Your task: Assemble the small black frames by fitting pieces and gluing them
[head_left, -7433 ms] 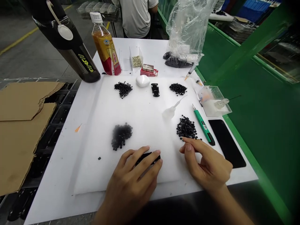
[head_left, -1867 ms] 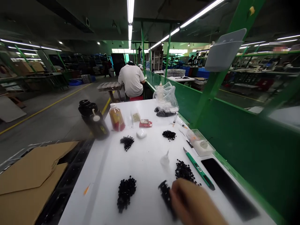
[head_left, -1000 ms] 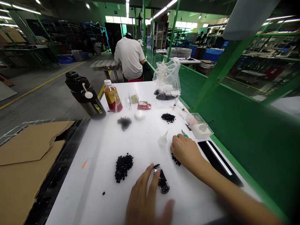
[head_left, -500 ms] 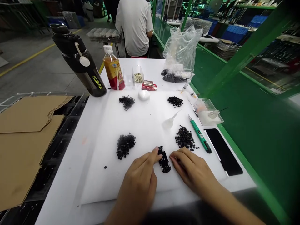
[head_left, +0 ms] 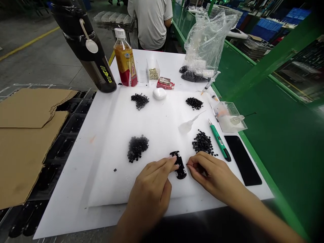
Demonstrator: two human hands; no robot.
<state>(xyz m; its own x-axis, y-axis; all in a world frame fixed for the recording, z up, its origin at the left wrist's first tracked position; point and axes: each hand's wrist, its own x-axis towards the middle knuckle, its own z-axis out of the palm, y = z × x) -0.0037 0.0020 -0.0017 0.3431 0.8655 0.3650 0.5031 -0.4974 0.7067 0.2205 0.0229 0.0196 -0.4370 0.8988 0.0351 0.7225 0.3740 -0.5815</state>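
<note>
Centrally, black strip of small sq. pieces [head_left: 180, 164] on white foam pad [head_left: 158, 121], near pad's front edge. L hand [head_left: 149, 190]: fingers extended, unclenched, tips touching strip's upper end. R hand [head_left: 212, 170]: thumb & index pinched just beside strip, any held piece too small to tell. Pad on white table [head_left: 63, 212]. Beyond: seated co-worker [head_left: 151, 23], green partition [head_left: 278, 135], factory floor w/ yellow line [head_left: 27, 42].
</note>
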